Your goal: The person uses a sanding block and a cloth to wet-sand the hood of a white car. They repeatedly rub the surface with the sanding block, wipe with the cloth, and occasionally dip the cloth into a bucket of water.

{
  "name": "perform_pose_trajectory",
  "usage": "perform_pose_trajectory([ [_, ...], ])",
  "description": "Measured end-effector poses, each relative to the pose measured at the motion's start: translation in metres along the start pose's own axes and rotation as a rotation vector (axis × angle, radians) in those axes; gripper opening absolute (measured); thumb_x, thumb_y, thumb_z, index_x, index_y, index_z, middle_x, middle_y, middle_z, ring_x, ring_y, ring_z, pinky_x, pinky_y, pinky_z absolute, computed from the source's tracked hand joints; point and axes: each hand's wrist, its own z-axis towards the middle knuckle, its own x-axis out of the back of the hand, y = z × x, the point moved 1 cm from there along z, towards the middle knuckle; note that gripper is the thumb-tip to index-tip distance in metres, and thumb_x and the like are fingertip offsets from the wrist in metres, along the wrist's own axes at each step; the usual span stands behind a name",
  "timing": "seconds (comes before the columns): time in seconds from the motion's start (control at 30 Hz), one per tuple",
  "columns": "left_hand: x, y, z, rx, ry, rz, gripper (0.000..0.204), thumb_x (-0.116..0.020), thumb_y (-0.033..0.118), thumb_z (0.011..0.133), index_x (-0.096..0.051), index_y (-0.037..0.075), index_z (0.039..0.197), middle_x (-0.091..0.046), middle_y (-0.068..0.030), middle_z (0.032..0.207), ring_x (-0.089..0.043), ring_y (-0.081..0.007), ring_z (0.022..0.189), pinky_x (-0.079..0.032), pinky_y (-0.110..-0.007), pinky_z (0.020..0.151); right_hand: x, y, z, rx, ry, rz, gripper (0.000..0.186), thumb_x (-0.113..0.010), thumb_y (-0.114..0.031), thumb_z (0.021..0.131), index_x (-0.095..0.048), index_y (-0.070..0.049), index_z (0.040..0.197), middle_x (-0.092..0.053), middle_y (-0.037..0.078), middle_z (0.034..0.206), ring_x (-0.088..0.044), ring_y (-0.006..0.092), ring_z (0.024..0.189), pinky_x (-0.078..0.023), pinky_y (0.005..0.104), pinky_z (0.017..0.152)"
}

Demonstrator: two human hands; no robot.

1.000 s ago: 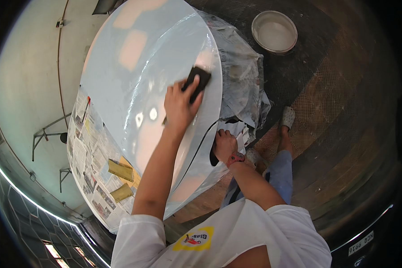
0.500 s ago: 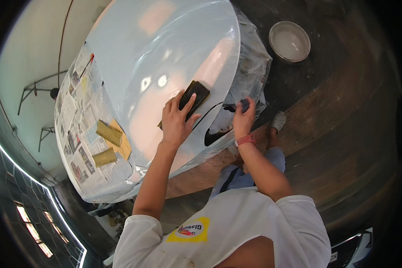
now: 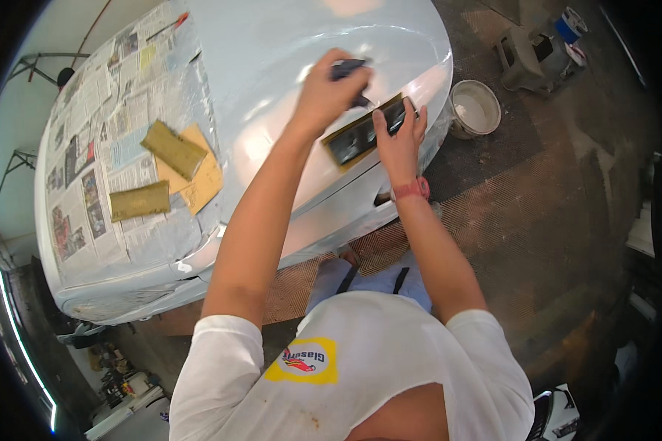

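Note:
A light grey car body panel [image 3: 250, 66] with pinkish patches and a wet shine curves beneath both hands. Lying along it is a long black sanding block [image 3: 357, 136], with yellowish sandpaper showing round its edges. My right hand [image 3: 399, 147] grips the block's far right end, thumb on one side and fingers on the other. To the left and slightly farther off, my left hand [image 3: 327, 92] is closed round a dark, flat-looking piece [image 3: 348, 70], just over the panel. Motion blur and my fingers hide its exact kind.
Newspaper [image 3: 88, 162] covers the car's glass at left. On it lie two folded yellowish sandpaper pieces [image 3: 173, 151] and a tan sheet [image 3: 208, 178]. A bucket [image 3: 476, 109] of cloudy liquid stands on the floor beyond the panel, near a grey stool-like stand [image 3: 526, 62].
The dark piece has passed from my right hand to my left. My right hand has moved onto the sanding block, which my left hand has left. The view has shifted.

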Motion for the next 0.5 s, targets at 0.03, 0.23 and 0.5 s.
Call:
perform_pose_trajectory([
  [0.03, -0.001, 0.003, -0.010, -0.102, -0.021, 0.292, 0.025, -0.081, 0.027, 0.098, -0.072, 0.009, 0.112, -0.081, -0.0145, 0.099, -0.078, -0.0282, 0.083, -0.064, -0.040, 0.076, -0.017, 0.003, -0.003, -0.028, 0.044, -0.075, 0.093, -0.080, -0.055, 0.101, -0.040, -0.006, 0.170, -0.016, 0.039, 0.178, -0.020, 0.0618, 0.164, -0.027, 0.0667, 0.132],
  [0.23, 0.038, 0.001, -0.041, -0.297, -0.214, 1.056, 0.027, -0.079, 0.025, 0.094, -0.074, 0.016, 0.119, -0.082, -0.0166, 0.100, -0.079, -0.0414, 0.096, -0.063, -0.052, 0.086, -0.067, -0.008, 0.001, -0.201, 0.072, -0.327, 0.106, -0.075, -0.064, 0.097, -0.031, -0.011, 0.177, -0.018, 0.029, 0.185, -0.016, 0.0678, 0.164, -0.021, 0.0735, 0.133],
  [0.5, 0.234, -0.078, -0.010, -0.411, 0.059, 1.101, 0.049, -0.080, 0.030, 0.102, -0.067, 0.019, 0.147, -0.064, -0.0194, 0.141, -0.059, -0.0456, 0.132, -0.052, -0.054, 0.111, -0.070, -0.020, -0.003, -0.172, 0.161, -0.439, 0.099, -0.067, -0.047, 0.099, -0.027, 0.000, 0.177, -0.019, 0.030, 0.185, -0.013, 0.0644, 0.166, -0.013, 0.0696, 0.137],
])
